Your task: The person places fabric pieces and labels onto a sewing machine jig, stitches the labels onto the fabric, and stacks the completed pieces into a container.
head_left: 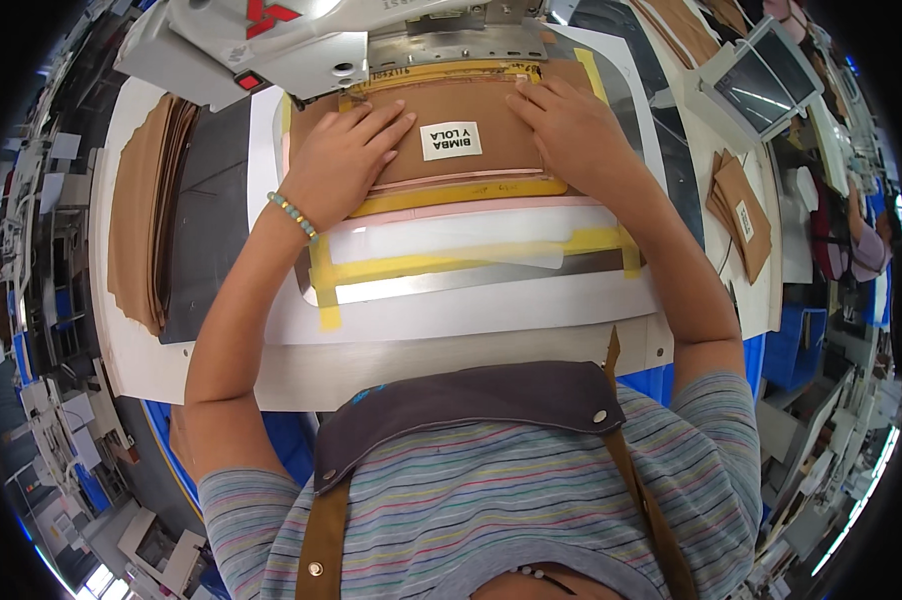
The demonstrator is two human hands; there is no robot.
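Observation:
Under the white-and-silver sewing machine head (306,50), a brown panel (471,105) with a white label (451,140) lies within a yellow-edged template (461,190). My left hand (346,150) rests on the panel's left part, fingers spread and fingertips near the machine's lower edge. My right hand (561,130) lies on the panel's right part, fingertips at the upper yellow strip. A white sheet (421,325) with yellow tape sits beneath the template.
A tall stack of brown pieces (146,210) lies at the left. At the right are smaller labelled brown pieces (746,230), a tilted screen (756,85) and a blue bin (801,345). A co-worker (866,245) is at the far right.

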